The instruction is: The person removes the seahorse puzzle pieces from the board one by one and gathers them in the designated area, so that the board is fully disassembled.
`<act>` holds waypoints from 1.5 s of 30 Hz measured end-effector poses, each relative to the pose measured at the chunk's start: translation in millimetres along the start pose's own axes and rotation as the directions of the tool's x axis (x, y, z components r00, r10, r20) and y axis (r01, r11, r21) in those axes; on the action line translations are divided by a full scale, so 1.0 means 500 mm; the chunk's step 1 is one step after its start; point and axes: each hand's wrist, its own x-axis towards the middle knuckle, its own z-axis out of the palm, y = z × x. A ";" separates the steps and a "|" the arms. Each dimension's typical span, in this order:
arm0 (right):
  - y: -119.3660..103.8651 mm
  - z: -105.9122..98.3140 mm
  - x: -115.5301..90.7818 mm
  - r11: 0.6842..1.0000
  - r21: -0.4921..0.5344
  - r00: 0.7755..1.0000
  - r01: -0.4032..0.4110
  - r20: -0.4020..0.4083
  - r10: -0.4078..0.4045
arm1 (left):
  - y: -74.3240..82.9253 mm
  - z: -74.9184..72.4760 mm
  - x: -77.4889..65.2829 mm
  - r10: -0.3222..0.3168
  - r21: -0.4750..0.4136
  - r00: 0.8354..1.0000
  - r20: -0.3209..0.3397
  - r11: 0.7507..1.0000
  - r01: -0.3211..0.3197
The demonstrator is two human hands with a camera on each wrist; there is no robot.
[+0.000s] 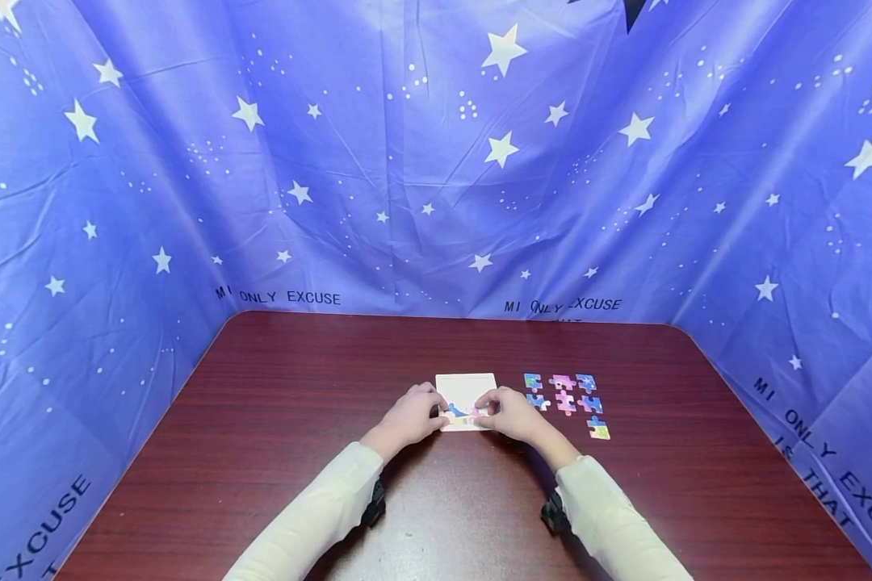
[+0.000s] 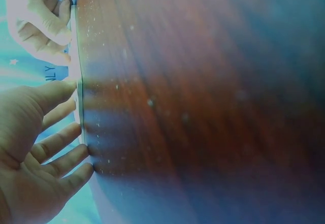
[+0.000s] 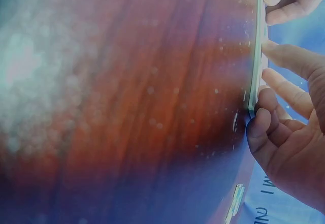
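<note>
A white square puzzle tray (image 1: 465, 386) lies on the table, with blue, yellow and pink pieces along its near part. My left hand (image 1: 412, 415) touches the tray's left side; its fingers (image 2: 63, 145) look fairly straight in the left wrist view. At the tray's right side, my right hand (image 1: 512, 413) has thumb and forefinger bent around a pinkish jigsaw piece (image 1: 474, 411), partly hidden by the fingers. The right hand's other fingers (image 3: 264, 127) are curled by the tray edge (image 3: 256, 56).
Several loose jigsaw pieces (image 1: 564, 402) lie right of the tray, close behind the right hand. The dark red wooden table (image 1: 298, 387) ends at a blue star-patterned curtain (image 1: 421, 161) at the back and sides.
</note>
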 end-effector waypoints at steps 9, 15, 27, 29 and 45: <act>-0.001 0.000 0.004 1.000 -0.008 1.000 0.000 -0.005 0.000 | -0.005 0.002 0.004 -0.004 0.011 1.000 0.001 1.000 0.004; -0.001 0.000 0.003 1.000 0.010 1.000 -0.002 0.002 0.002 | -0.004 0.000 0.004 -0.004 0.006 1.000 -0.004 1.000 0.004; -0.003 -0.002 0.003 1.000 0.020 1.000 -0.019 0.012 0.019 | 0.002 -0.004 0.007 -0.001 0.014 1.000 -0.006 1.000 0.001; -0.003 -0.002 0.003 1.000 0.022 1.000 -0.018 0.018 0.017 | 0.002 -0.004 0.007 0.003 0.015 1.000 -0.007 1.000 -0.003; -0.006 -0.003 0.001 0.999 0.030 1.000 -0.018 0.026 0.017 | 0.006 -0.005 0.006 0.015 0.027 1.000 -0.023 1.000 -0.014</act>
